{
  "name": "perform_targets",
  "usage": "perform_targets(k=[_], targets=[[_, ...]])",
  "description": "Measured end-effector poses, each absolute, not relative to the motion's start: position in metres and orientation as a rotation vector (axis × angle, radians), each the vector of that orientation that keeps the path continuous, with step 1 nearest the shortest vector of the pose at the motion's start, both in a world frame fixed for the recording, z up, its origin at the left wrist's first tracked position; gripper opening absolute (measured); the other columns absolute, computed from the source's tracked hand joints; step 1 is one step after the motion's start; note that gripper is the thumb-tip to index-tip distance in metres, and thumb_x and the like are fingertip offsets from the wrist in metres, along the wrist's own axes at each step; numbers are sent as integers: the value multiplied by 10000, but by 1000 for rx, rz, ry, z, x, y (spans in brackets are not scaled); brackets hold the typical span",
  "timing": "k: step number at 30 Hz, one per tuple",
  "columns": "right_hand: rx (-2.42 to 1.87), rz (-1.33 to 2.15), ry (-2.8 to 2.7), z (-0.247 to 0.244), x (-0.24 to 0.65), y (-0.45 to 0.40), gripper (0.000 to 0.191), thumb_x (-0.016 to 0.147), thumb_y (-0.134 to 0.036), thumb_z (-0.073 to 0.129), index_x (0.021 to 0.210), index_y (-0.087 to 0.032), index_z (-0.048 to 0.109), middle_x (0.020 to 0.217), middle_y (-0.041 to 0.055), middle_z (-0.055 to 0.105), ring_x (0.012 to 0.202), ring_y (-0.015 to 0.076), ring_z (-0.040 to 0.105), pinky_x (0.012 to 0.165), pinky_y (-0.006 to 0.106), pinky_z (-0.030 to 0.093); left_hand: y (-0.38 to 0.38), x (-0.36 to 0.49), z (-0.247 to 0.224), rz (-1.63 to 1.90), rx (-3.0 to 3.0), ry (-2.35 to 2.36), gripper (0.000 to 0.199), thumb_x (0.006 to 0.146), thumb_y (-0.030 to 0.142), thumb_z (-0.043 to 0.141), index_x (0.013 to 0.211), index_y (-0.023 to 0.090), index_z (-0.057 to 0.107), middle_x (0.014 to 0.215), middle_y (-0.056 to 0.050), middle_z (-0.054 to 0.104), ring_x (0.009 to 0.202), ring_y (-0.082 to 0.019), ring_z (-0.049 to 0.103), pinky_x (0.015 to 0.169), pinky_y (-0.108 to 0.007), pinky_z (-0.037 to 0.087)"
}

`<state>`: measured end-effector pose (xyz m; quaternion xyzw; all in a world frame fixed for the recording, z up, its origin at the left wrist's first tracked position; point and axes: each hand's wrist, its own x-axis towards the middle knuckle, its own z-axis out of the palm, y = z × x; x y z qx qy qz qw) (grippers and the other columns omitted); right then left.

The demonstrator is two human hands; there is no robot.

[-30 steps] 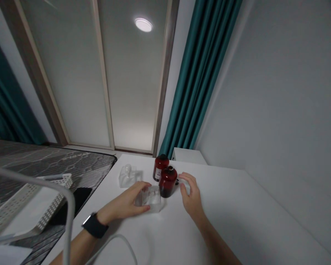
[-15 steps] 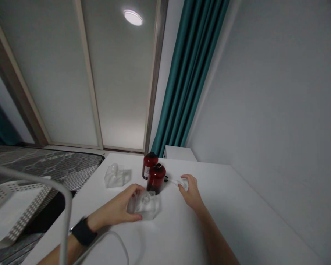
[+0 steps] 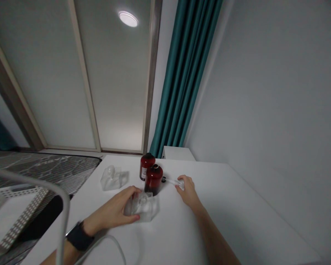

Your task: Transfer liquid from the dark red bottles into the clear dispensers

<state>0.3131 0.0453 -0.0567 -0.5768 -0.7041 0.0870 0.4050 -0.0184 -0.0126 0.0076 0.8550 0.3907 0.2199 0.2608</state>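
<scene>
My left hand (image 3: 124, 209), with a dark watch on its wrist, is closed round the side of a clear, block-shaped container (image 3: 145, 211) on the white table (image 3: 182, 232). The container has a rounded knob-like part on top. My right hand (image 3: 188, 189) grips the clear end of a slim whitish object (image 3: 172, 181) lying low over the table; its kind is unclear. A small black piece (image 3: 163, 179) shows at its left end. Between my hands stands a dark red bottle (image 3: 153, 180) with an open-looking neck. Behind it is a second red bottle (image 3: 147, 163) with a dark top and pale label.
Another clear container (image 3: 110, 178) stands at the table's left. A white perforated basket (image 3: 19, 221) sits low at the left, behind a pale curved bar (image 3: 63, 206). A white cable (image 3: 114, 240) loops near my left wrist. A wall (image 3: 278, 110) borders the right side.
The view has shifted slightly, so everything sits a little further left. My right hand has barely moved with the slim object. My left hand keeps its hold on the clear container.
</scene>
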Motion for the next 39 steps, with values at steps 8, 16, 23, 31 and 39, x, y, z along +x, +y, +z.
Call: perform_targets(k=[8, 16, 23, 31, 39], targets=[[-1457, 228, -1777, -54, 310, 41, 202, 768, -166, 610, 948, -256, 586, 1004, 57, 672, 1021, 289, 592, 932, 462, 448, -12, -18, 7, 594, 2317, 1053, 493, 763, 280, 693, 1201, 199, 480, 1125, -67, 599, 993, -255, 596, 885, -367, 491], [-1434, 278, -1697, -44, 307, 37, 118, 781, -214, 583, 894, -245, 582, 927, 53, 668, 948, 283, 601, 889, 443, 460, -13, -16, 10, 604, 2320, 1046, 495, 764, 287, 691, 1202, 191, 482, 1130, -83, 597, 996, -264, 593, 891, -387, 493], [-1379, 356, -1548, -36, 298, 28, 140, 784, -306, 601, 908, -244, 582, 909, 50, 659, 900, 277, 612, 866, 444, 473, -17, -13, 15, 610, 2306, 1062, 495, 741, 269, 717, 1178, 201, 493, 1121, -81, 605, 1003, -279, 596, 898, -407, 496], [-1182, 578, -1436, -19, 291, 13, 179, 906, -392, 502, 977, -229, 514, 807, 27, 640, 750, 207, 631, 656, 308, 501, -16, -12, 10, 632, 2286, 1069, 497, 730, 286, 729, 1162, 187, 504, 1101, -79, 591, 967, -260, 584, 871, -392, 492], [-943, 727, -1689, -1, 267, -14, 155, 870, -339, 568, 878, -207, 650, 793, 25, 645, 704, 183, 590, 620, 270, 467, -17, -10, 9, 765, 2328, 1030, 516, 718, 269, 725, 1177, 181, 507, 1108, -85, 571, 1000, -270, 563, 911, -413, 473]])
